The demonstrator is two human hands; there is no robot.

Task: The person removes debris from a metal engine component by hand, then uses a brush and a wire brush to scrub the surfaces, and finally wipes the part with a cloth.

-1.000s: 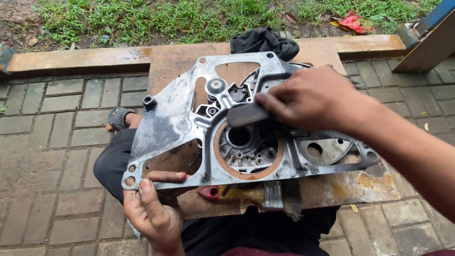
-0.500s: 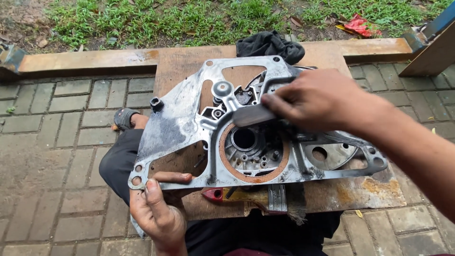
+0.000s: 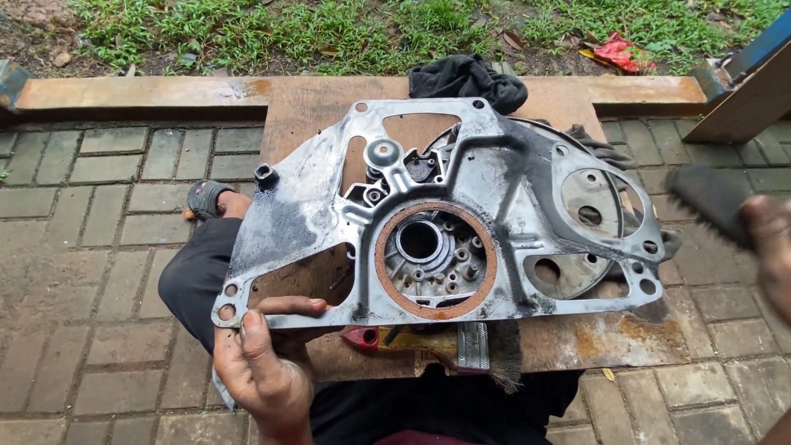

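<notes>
Head view: we brace the metal engine plate (image 3: 494, 214) on a wooden board (image 3: 313, 107).
Left hand (image 3: 264, 363): pinches its near edge, steadying it.
Right hand (image 3: 770, 247): blurred at right; we cannot tell its grip on the dark brush (image 3: 709, 202).

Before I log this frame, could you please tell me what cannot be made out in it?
- Right hand: blurred and cut off by the right edge of the head view; its grip on the dark brush-like tool is unclear.
- Red-and-yellow-handled tool: mostly hidden under the grey cast-metal engine plate.
- Left hand: fingers partly hidden behind the plate's lower edge.
- Black cloth: partly covered by the plate.
</notes>
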